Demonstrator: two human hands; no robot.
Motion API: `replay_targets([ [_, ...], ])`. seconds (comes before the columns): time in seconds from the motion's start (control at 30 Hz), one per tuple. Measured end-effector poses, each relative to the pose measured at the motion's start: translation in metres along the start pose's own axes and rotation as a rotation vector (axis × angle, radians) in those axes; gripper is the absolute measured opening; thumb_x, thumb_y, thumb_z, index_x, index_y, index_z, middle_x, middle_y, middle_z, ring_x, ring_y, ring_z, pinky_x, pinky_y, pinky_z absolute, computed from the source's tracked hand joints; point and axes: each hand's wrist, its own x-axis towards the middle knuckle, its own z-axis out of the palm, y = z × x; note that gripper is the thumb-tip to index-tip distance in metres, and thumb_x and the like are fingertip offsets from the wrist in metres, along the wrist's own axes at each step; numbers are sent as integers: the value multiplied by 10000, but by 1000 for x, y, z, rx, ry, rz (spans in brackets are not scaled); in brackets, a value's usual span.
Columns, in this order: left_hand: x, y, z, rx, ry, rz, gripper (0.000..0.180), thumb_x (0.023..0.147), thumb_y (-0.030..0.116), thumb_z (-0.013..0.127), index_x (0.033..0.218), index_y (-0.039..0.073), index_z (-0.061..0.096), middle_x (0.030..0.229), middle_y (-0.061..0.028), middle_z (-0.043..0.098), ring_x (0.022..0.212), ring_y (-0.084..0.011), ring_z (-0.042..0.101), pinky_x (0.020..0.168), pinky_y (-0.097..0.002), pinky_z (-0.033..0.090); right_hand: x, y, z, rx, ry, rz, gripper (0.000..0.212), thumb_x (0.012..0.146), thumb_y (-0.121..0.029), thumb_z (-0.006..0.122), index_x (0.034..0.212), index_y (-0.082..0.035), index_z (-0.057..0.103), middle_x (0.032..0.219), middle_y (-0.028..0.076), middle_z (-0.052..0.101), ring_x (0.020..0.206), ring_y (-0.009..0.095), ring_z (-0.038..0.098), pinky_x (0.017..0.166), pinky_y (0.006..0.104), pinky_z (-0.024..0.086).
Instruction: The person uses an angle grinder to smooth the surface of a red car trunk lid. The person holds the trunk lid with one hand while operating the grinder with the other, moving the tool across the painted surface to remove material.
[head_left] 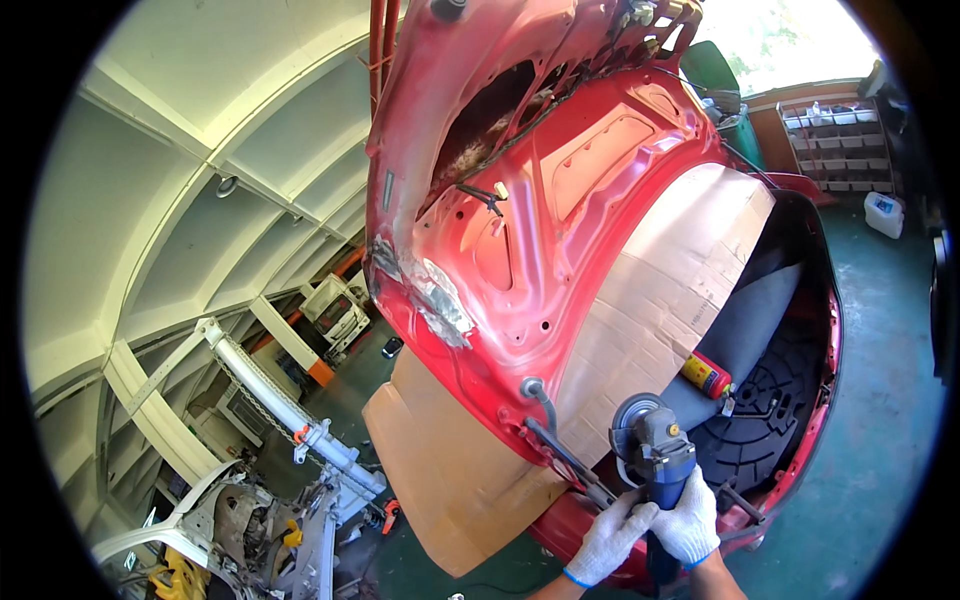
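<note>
An angle grinder with a dark blue body and a disc at its far end stands upright in front of me, over the near edge of an open red car boot. Wrapped round its body from the right is my right hand, in a white knit glove. My left hand, gloved the same way, closes against the grinder's left side; its fingertips are partly hidden. The raised red boot lid fills the upper middle, with bare, scraped metal patches at its lower left corner. Beside the disc is the lid's hinge arm.
Cardboard sheets lean between lid and boot, another hangs left. A red fire extinguisher lies in the boot near a black spare-wheel cover. A frame-pulling post with chain and a stripped car body stand left.
</note>
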Motion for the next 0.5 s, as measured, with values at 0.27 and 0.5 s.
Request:
replay_targets([
  [0.27,-16,-26,16,-14,-15,-1,541,1085,308,704,1485,-34,578,1326,-127,697,1193,-157,654,1023,-320,545,5,3,-20,234,41,150,709,684,-174,896,1305,-15,592,1056,138,759,904,253,746,871,388,596],
  [0.5,-39,-44,14,-110,-72,-152,445,1092,158,679,1480,-36,580,1404,-129,693,1271,-171,672,1109,-322,528,9,-11,-35,443,193,200,660,707,-77,803,1333,-16,602,1042,58,668,860,166,626,766,326,544],
])
